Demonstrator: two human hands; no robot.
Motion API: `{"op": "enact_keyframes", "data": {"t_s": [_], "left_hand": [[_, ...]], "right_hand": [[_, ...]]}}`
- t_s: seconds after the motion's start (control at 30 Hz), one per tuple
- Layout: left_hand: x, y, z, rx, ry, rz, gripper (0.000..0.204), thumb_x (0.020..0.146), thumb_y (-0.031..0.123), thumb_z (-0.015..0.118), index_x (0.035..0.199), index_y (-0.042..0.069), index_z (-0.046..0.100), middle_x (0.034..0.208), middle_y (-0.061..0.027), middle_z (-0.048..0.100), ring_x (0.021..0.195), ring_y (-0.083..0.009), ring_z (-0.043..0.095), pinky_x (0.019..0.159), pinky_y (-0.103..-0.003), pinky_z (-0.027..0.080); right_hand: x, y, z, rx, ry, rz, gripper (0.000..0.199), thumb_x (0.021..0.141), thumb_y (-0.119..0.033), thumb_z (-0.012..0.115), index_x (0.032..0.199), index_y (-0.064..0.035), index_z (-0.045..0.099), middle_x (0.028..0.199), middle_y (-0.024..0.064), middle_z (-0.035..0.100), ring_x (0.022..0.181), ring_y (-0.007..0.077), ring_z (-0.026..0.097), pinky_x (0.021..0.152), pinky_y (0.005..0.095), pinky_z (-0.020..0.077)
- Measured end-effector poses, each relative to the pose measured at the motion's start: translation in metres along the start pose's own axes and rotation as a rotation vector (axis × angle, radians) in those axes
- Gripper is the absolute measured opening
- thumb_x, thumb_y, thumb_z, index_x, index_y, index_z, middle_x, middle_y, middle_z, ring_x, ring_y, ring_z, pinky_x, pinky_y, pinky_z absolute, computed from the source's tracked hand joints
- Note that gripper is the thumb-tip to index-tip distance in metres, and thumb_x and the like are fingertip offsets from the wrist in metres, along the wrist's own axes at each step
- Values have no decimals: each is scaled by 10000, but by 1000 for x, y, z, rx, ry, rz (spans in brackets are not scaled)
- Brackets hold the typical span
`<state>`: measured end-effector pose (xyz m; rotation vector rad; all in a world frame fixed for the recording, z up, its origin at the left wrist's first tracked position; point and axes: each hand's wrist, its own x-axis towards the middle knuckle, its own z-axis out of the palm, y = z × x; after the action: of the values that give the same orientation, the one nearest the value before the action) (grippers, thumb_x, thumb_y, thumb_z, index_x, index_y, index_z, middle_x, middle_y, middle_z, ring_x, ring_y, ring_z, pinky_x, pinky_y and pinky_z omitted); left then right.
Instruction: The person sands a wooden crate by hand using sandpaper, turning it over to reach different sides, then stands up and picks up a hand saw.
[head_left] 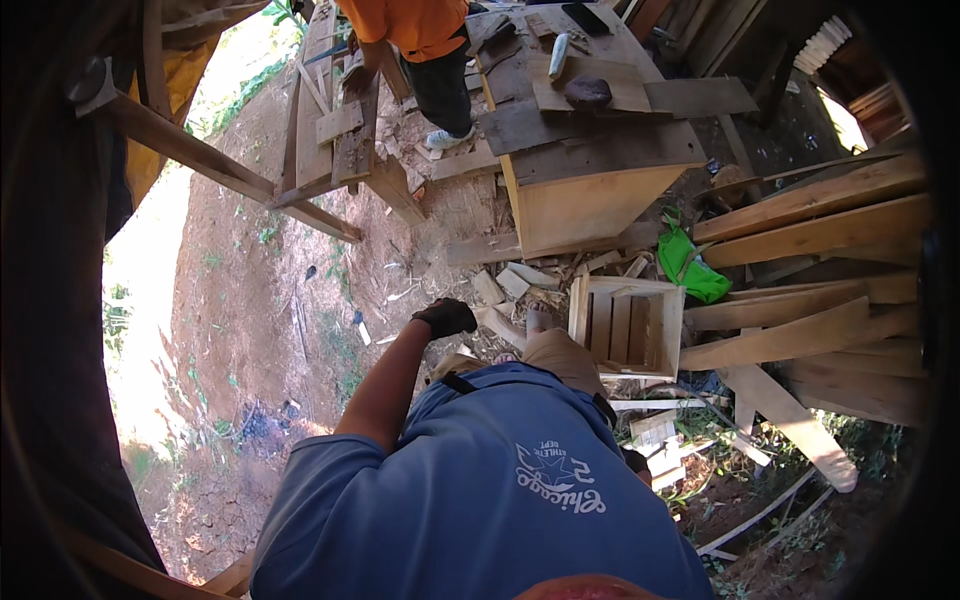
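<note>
My left hand (447, 318), in a dark glove, hangs out in front of my left side with its fingers curled in. Nothing shows in it, and it touches nothing. Close ahead of it, small wood offcuts (511, 283) lie on the ground. My right hand (636, 462) is mostly hidden by my body; only a dark bit shows at my right side, fingers out of sight. Nearest on that side is an open slatted wooden crate (673, 335), standing on the ground by my feet.
A wooden workbench (592, 205) ahead carries boards, a dark stone-like lump (588, 92) and a pale tube (558, 56). Stacked planks (820, 235) jut in from the right, beside a green bag (690, 262). A person in orange (415, 28) stands by a wooden frame (215, 165) ahead left.
</note>
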<state>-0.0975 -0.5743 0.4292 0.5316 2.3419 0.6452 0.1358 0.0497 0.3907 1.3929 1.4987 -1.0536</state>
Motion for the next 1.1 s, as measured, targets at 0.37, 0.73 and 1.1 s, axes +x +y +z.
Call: {"op": "enact_keyframes", "data": {"t_s": [0.37, 0.73, 1.1], "left_hand": [[-95, -58, 46, -160, -172, -728, 334, 936, 466, 611, 1006, 215, 818, 1176, -75, 764, 1141, -294, 696, 1010, -435, 510], [-193, 86, 278, -638, -24, -1076, 315, 865, 373, 674, 853, 78, 786, 761, -51, 695, 680, -157, 631, 661, -360, 506], [-191, 104, 280, -1115, 15, -1283, 269, 875, 310, 674, 996, 115, 813, 959, -67, 762, 871, -183, 693, 798, -374, 538]], "right_hand": [[-61, -377, 49, -1007, 399, -1056, 314, 958, -338, 641, 1159, -109, 715, 1133, 222, 724, 1093, 407, 694, 940, 501, 549], [-230, -520, 224, -1003, 579, -2187, 587, 876, -351, 767, 1378, -80, 628, 1488, 176, 560, 1387, 345, 509, 1140, 528, 383], [-218, -516, 260, -1338, 809, -1826, 866, 868, -472, 741, 1594, -140, 405, 1664, 129, 361, 1531, 303, 342, 1209, 562, 260]]}}
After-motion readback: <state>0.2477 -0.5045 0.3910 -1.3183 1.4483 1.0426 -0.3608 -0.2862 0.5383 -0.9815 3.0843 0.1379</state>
